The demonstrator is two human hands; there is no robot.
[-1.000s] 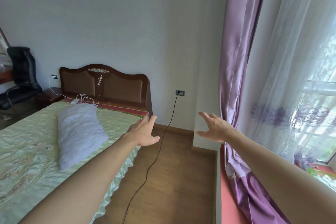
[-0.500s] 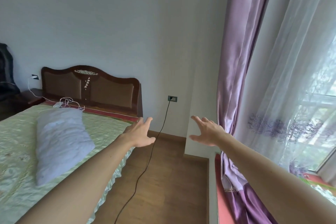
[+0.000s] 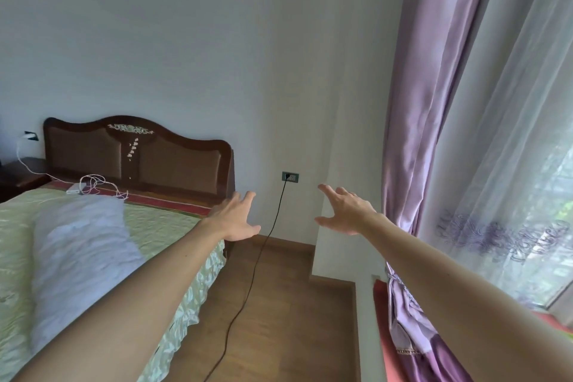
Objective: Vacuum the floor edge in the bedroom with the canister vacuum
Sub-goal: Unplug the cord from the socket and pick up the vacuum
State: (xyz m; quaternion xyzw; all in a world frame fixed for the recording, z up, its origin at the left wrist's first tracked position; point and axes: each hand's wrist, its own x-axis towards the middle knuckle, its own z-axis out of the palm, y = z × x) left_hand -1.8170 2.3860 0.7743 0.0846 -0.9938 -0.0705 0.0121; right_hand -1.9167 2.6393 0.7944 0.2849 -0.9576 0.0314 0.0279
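both left hand (image 3: pixel 235 220) and right hand (image 3: pixel 347 214) empty, fingers (image 3: pixel 248 197) spread; black cord (image 3: pixel 248 285) runs socket (image 3: pixel 290 177) to foreground.

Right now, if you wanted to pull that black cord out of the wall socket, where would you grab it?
Pinch the plug itself, coming straight on from the room side, since it sits in the wall socket facing outward. The black cord hangs slack to the floor, so tugging it would likely only strain it.

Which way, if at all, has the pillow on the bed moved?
No. The pillow lies with its top end just below the white charger at the headboard, as before; only the view has shifted.
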